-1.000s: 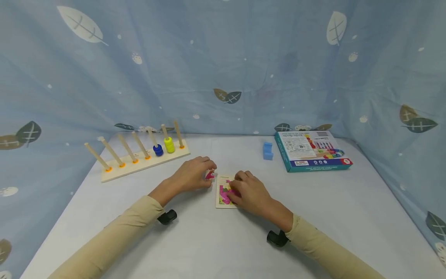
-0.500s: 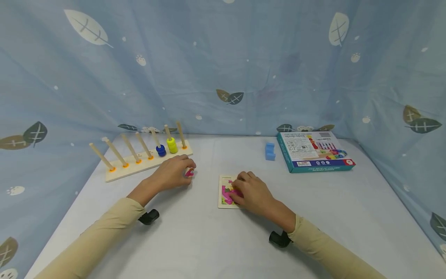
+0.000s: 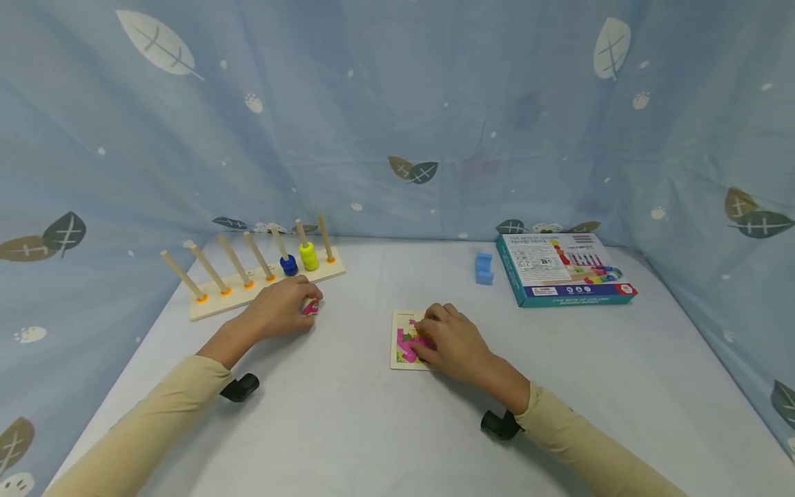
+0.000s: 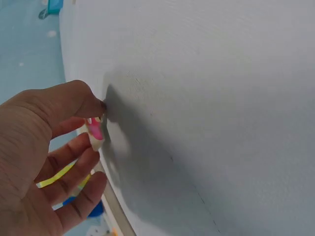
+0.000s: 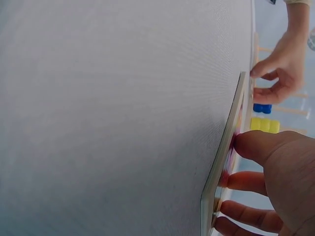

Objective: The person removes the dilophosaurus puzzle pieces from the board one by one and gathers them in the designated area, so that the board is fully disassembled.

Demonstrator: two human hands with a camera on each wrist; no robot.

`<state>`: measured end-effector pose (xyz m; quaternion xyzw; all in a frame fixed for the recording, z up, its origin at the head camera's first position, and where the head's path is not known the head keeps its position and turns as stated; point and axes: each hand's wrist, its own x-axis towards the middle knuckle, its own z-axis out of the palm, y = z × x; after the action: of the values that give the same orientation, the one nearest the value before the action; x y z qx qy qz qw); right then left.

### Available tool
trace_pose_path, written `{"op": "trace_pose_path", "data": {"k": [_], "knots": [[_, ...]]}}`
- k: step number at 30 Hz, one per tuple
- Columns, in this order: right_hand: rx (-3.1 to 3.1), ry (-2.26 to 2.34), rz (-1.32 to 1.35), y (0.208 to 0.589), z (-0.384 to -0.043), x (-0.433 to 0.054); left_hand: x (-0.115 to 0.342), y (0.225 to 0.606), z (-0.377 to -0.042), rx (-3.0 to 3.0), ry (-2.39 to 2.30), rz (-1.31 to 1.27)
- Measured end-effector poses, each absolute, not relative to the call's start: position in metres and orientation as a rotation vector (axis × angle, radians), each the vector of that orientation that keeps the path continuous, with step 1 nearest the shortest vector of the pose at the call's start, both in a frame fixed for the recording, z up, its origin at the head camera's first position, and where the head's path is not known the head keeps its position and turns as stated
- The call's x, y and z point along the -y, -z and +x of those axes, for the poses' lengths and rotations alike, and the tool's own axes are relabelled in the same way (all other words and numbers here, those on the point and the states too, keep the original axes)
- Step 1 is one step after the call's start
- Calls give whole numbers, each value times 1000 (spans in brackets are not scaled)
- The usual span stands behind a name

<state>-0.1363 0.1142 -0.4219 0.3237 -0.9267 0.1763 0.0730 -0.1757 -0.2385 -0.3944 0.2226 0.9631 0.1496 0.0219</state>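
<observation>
Wooden pegs (image 3: 235, 260) stand near the left hand (image 3: 276, 308), whose pinched pink piece (image 3: 311, 308) may drop if pressure slackens, while the puzzle (image 3: 406, 351) on the table (image 3: 348, 421) may shift if the right hand's (image 3: 456, 342) spread fingers, touching it, push sideways.

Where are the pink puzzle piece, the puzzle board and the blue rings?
Pink puzzle piece (image 4: 95, 130): left wrist view, on its pink face.
Puzzle board (image 3: 394, 342): head view, on its left rim.
Blue rings (image 3: 288, 266): head view, mid-stack.

Soft light — wrist views dimmer, grey shadow (image 4: 147, 162) on tabletop (image 4: 226, 69) beside left fingers (image 4: 86, 197).
</observation>
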Motion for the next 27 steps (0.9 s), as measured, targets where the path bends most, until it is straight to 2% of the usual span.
{"op": "trace_pose_path", "data": {"k": [27], "knots": [[2854, -578, 969, 418, -134, -118, 244, 385, -174, -2886, -382, 704]]}}
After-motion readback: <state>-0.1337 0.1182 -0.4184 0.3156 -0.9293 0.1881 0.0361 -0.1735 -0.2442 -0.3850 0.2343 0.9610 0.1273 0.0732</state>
